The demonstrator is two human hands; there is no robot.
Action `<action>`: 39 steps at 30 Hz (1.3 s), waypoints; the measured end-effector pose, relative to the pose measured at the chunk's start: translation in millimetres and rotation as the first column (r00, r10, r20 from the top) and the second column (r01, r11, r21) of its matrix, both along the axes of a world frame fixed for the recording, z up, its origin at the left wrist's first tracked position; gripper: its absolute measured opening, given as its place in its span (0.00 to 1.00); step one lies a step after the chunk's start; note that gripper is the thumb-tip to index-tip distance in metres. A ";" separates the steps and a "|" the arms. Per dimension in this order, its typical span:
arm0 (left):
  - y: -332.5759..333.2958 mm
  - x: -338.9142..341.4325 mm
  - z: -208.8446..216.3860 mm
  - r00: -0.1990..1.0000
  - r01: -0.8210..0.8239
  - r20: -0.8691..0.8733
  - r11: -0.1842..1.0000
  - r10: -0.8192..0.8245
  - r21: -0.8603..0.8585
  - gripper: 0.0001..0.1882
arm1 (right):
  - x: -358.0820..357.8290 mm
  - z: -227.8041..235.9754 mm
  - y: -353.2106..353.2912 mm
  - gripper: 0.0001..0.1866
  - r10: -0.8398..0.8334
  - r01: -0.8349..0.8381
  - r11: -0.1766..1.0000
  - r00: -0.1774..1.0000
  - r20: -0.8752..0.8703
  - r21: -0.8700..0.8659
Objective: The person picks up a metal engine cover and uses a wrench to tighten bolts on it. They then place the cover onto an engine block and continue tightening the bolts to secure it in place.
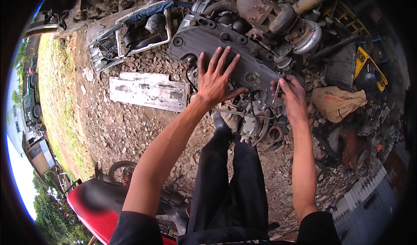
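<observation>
A grey, ribbed engine cover (191,47) lies across the top of an engine in front of me. My left hand (215,77) rests on this cover, palm down, with its fingers spread and nothing in them. Pinched between the thumb and fingers of my right hand (292,93) is a slim metal wrench (277,88), one end pointing up and the other down. That hand is by the cover's right end, close to the engine's near side. Hoses and metal fittings (256,125) show below the cover, partly hidden by my hands.
Behind the cover sits a rusty turbocharger (282,19). A scuffed white metal panel (147,91) lies on the stony ground to the left, near a frame of parts (143,32). At right are a brown sack (339,102) and a yellow crate (369,67). A red vehicle (93,212) stands lower left.
</observation>
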State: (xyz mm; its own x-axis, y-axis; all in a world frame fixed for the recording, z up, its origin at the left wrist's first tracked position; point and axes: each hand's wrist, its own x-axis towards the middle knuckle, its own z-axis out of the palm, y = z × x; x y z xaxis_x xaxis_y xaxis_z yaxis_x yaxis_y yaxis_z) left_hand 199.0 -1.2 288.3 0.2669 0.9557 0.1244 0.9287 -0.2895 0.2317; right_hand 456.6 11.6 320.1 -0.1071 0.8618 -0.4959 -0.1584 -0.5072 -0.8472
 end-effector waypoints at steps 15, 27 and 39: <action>57.3 -7.6 36.8 0.923 0.232 -0.242 0.936 -0.298 -0.265 0.65 | -4.8 -36.1 13.5 0.17 -0.134 0.137 0.991 0.978 -0.161 0.009; 58.0 -10.7 38.0 0.942 0.209 -0.205 0.944 -0.265 -0.257 0.66 | -6.6 -41.1 12.6 0.13 -0.025 0.052 0.990 0.979 -0.201 0.132; 63.2 -20.8 31.2 0.959 0.202 -0.148 0.948 -0.243 -0.247 0.70 | -20.0 -27.7 22.7 0.08 0.061 -0.077 0.974 0.995 0.078 0.214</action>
